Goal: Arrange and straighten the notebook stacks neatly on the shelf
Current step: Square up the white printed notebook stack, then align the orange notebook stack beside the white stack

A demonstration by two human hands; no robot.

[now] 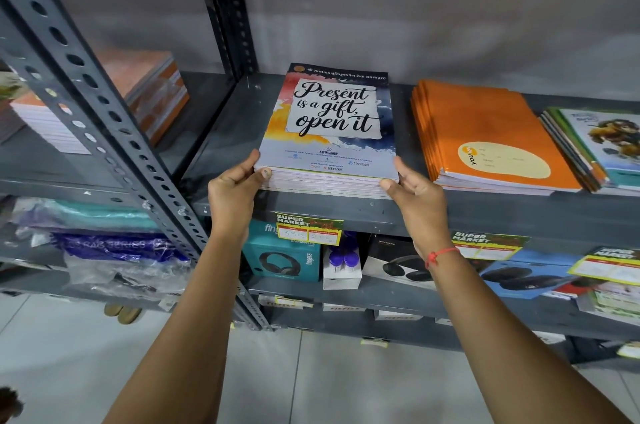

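A stack of notebooks (332,132), its top cover reading "Present is a gift, open it", lies on the grey metal shelf (221,132). My left hand (233,188) grips the stack's near left corner, thumb on the front edge. At the near right corner my right hand (417,195) holds the stack the same way. The stack's front edge reaches the shelf's front lip. To its right lies an orange notebook stack (485,125), slightly fanned at the back. Further right, a stack with a cartoon cover (599,143) is partly cut off by the frame.
A slotted steel upright (86,84) slants across the left. Behind it another shelf bay holds orange and white notebook stacks (145,91). Below are boxed headphones (284,261), price tags (308,228) on the shelf lip, and plastic-wrapped goods (117,257). A grey wall backs the shelf.
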